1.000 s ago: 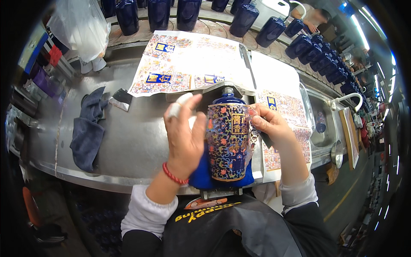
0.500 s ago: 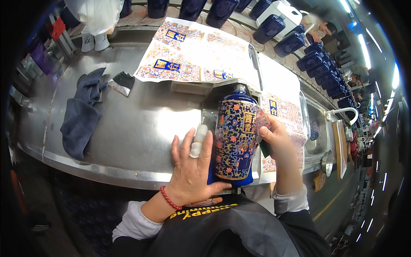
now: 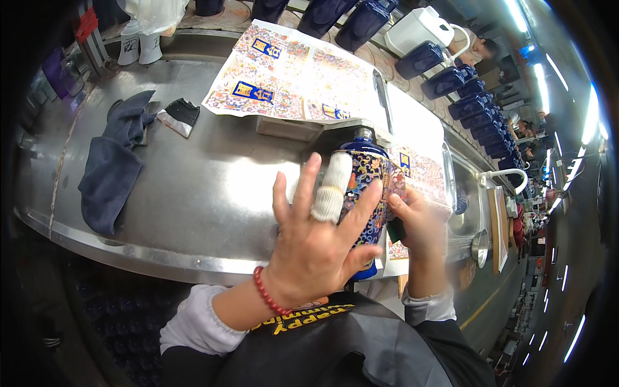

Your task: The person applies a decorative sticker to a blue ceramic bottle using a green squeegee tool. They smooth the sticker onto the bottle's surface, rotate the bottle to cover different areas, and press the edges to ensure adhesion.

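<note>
A dark blue glass bottle (image 3: 369, 169) with a clear threaded neck leans away from me, its front covered by a colourful floral decal. My left hand (image 3: 314, 253) is over its left side, fingers spread and holding nothing; it hides much of the bottle. One finger wears a white ribbed wrap (image 3: 333, 188). At the bottle's right side, my right hand (image 3: 419, 220) pinches a loose flap of patterned film (image 3: 396, 180) between thumb and fingers. A small dark green piece (image 3: 394, 230) shows under that hand; whether it is held I cannot make out.
Printed decal sheets (image 3: 258, 68) lie beyond the bottle on the metal table (image 3: 213, 168). A dark cloth (image 3: 111, 180) and a black-bristled brush (image 3: 182, 117) are at left. Several blue bottles (image 3: 419, 59) line the far side beside a white jug (image 3: 419, 29). A sink (image 3: 467, 219) is at right.
My left hand has risen from beside the bottle's base and moved right, across its front, fingers spreading. My right hand keeps its pinch on the film flap, slightly lower.
</note>
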### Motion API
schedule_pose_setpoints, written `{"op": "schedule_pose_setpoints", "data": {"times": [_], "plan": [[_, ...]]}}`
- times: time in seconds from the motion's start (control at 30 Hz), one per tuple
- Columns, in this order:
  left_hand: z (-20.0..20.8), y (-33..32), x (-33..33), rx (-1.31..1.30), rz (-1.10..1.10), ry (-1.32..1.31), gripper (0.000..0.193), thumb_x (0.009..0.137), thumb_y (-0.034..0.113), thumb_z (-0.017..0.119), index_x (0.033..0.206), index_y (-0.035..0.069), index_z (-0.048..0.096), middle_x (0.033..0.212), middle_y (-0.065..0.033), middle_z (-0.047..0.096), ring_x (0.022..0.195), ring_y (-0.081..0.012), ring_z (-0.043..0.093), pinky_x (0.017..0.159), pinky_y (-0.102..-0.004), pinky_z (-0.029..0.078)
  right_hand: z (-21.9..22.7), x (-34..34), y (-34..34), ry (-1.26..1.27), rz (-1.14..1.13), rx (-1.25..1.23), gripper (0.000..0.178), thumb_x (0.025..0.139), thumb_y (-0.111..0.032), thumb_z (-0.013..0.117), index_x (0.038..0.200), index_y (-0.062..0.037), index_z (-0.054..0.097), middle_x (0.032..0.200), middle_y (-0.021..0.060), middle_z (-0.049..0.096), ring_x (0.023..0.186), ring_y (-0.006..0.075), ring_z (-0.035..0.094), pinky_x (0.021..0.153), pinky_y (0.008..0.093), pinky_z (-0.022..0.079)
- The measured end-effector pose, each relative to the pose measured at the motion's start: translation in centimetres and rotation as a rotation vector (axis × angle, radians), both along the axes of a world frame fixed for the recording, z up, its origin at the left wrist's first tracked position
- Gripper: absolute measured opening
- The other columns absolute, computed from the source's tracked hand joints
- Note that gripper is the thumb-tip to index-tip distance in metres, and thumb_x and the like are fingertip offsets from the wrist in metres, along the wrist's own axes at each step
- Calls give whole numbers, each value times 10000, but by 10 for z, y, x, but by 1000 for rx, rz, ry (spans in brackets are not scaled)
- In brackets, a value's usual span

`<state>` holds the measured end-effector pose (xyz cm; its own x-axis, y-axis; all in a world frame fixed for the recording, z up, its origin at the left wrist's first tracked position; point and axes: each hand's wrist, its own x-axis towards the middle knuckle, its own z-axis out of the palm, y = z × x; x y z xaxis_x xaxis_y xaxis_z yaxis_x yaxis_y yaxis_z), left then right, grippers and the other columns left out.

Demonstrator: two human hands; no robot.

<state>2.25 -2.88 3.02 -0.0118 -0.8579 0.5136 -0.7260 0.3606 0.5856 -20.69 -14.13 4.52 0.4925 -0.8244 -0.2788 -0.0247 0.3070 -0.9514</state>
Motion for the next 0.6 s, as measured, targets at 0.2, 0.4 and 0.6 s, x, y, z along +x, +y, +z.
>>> {"op": "schedule_pose_setpoints", "data": {"times": [0.2, 0.4, 0.6], "plan": [[-5, -21, -12, 96, 27, 79, 858, 961, 641, 539, 1621, 141, 314, 1081, -270, 658, 1440, -561, 229, 1120, -747, 89, -1, 2, -3, -1, -12, -39, 384, 1000, -144, 668, 1343, 12, 596, 1221, 75, 693, 1080, 130, 650, 950, 298, 520], [-11, -22, -13, 96, 28, 118, 860, 966, 622, 552, 1627, 133, 299, 1082, -265, 660, 1436, -571, 247, 1128, -737, 87, -4, 1, -9, 26, 2, -64, 373, 999, -123, 661, 1340, 17, 599, 1231, 75, 687, 1082, 128, 646, 954, 296, 517], [-13, -23, -12, 116, 7, 142, 870, 961, 620, 565, 1627, 127, 298, 1055, -257, 659, 1440, -564, 251, 1134, -728, 88, -4, 2, -11, 17, -25, -36, 374, 994, -101, 662, 1342, 19, 595, 1219, 71, 689, 1082, 126, 646, 952, 292, 515]]}}
